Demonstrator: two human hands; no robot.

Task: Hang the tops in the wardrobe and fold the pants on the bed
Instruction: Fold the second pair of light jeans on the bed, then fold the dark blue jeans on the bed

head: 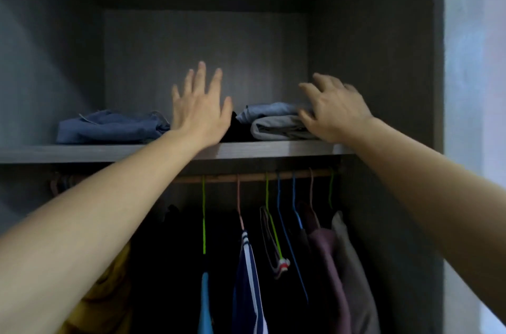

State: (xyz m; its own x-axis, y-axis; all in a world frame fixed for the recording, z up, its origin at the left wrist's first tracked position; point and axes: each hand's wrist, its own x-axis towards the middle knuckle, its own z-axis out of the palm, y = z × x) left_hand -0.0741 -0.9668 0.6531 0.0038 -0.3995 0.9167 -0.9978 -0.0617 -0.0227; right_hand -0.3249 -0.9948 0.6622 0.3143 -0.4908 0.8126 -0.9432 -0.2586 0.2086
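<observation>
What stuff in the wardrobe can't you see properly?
- Head view: the black thing on the shelf is mostly hidden behind the left hand.
- The right hand is blurred, so whether its fingers touch the folded pile is unclear.
- The hanging tops are cut off by the bottom edge, and darkness hides the middle ones.

One head-worn view faces straight into the wardrobe point(369, 60), toward its back wall, about level with the shelf point(82, 153), whose front edge crosses mid-frame. It is close: the left hand point(201, 112) and right hand point(335, 112) reach the shelf, with the arms entering from the lower corners.
</observation>
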